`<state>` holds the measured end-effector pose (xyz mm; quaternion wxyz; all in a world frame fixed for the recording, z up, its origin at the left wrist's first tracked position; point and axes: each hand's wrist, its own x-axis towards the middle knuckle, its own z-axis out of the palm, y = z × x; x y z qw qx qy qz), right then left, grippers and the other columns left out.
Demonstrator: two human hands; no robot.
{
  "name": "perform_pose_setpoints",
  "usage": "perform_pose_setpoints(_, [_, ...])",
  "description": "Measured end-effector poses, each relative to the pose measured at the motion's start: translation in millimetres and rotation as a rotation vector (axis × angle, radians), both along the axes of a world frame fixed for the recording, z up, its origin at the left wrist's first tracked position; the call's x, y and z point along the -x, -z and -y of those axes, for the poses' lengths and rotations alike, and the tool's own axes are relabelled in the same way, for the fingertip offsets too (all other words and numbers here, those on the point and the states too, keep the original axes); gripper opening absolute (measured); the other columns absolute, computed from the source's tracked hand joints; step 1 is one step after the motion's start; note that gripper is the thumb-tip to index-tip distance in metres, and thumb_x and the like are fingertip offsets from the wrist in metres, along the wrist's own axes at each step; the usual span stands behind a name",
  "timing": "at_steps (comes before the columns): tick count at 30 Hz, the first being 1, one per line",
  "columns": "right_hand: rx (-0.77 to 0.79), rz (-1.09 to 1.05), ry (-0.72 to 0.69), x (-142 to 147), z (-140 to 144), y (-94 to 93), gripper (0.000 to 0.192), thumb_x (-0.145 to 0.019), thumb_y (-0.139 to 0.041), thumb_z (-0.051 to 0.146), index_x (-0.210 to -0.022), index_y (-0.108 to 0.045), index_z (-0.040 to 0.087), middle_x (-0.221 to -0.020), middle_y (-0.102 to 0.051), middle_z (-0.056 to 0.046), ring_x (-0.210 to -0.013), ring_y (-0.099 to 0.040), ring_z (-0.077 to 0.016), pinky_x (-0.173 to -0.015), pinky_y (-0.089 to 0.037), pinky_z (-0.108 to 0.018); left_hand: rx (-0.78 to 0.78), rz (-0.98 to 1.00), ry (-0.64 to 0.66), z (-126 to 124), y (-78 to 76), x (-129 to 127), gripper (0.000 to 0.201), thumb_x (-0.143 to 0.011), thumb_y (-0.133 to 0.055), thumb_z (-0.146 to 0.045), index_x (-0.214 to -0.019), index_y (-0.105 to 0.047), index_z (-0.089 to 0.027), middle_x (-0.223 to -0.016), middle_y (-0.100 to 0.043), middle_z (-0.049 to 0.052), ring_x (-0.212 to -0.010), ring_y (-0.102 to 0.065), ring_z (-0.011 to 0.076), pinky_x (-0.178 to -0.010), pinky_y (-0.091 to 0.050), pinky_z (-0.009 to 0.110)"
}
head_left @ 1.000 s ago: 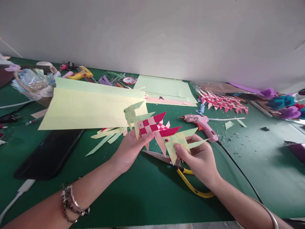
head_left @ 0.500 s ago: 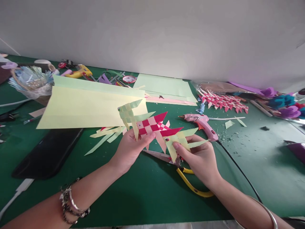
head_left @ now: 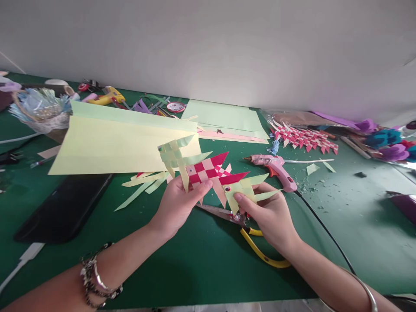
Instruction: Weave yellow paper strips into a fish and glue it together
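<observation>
My left hand (head_left: 177, 203) pinches a woven red and pink paper fish (head_left: 204, 171) between thumb and fingers. A pale green woven paper fish (head_left: 172, 154) stands out above the same hand, its lower tip against the red one. Between thumb and fingers of my right hand (head_left: 266, 212) is a yellow-green woven paper fish (head_left: 242, 189) with a small round eye. Its front end lies close to the red fish's tail; whether they touch I cannot tell. Beneath my hands, scissors (head_left: 260, 249) with yellow handles lie on the green table, partly hidden.
A pink glue gun (head_left: 274, 164) lies right of my hands, its black cord running toward the front. Behind are a folded pale yellow sheet (head_left: 120, 145), paper strips (head_left: 143, 190) and a row of red-pink woven fish (head_left: 302, 138). A black phone (head_left: 61, 212) lies at left.
The yellow-green fish in my right hand has tilted slightly and shifted a little left. My left hand keeps its grip almost unmoved.
</observation>
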<state>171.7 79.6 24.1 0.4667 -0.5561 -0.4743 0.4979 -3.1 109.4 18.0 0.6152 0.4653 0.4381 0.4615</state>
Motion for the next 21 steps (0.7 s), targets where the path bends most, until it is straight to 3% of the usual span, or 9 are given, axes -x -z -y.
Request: perform_pose_setpoints(21, [-0.014,-0.044,-0.088,0.3,-0.6,0.1,0.021,-0.070,-0.068,0.036,-0.069,-0.059,0.017,-0.049,-0.061,0.002,-0.042,-0.055,-0.0112,-0.041,-0.048,-0.022,-0.017,-0.022,0.032,-1.4,-2.4,-0.2,0.018,-0.074,-0.067,-0.038,-0.081,-0.067,-0.022,-0.079,-0.066,0.001,-0.080,-0.060,0.0150,-0.069,-0.049,0.024])
